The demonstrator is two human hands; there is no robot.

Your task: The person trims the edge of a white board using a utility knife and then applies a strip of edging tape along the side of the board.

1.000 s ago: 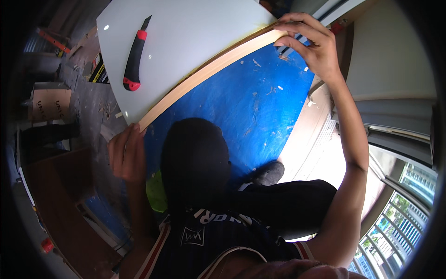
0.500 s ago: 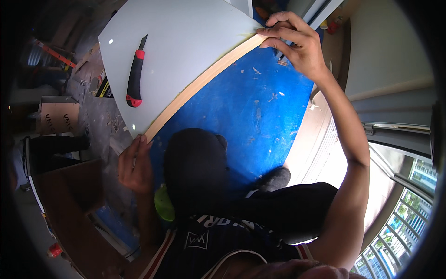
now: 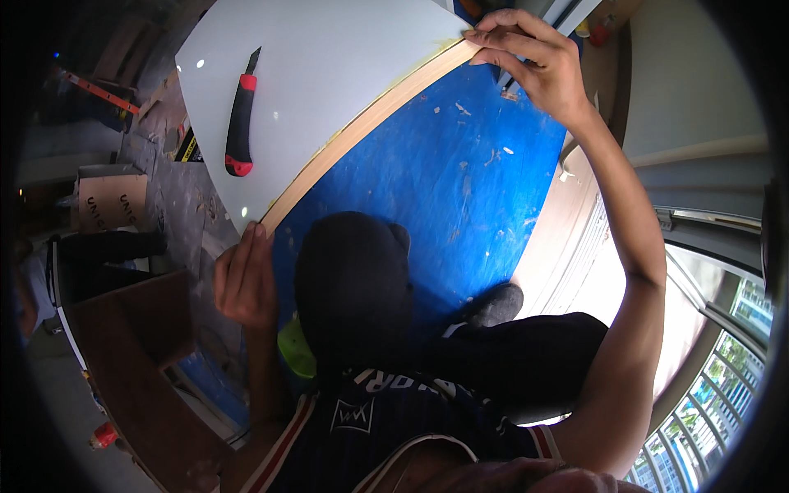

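A pale wooden strip (image 3: 359,131) runs along the near edge of a white panel (image 3: 329,57), with a thin yellowish line showing where the two meet. At the strip's near left end, my left hand (image 3: 246,278) is closed, its fingertips against the panel's corner. My right hand (image 3: 544,62) pinches the far right end between thumb and fingers. On the white panel lies a black and red utility knife (image 3: 241,123), its blade out and pointing away from me. Part of the left thumb is hidden.
Below the panel spreads a scuffed blue surface (image 3: 444,197), with my knee and shoe over it. A cardboard box (image 3: 113,201) and a brown wooden cabinet piece (image 3: 136,329) stand at left. A sliding door frame (image 3: 707,226) and barred window (image 3: 699,419) are at right.
The panel, strip and right hand appear slightly higher and farther right, along with a small shift of the whole view. Both hands stay at the strip's ends. The knife still lies on the panel.
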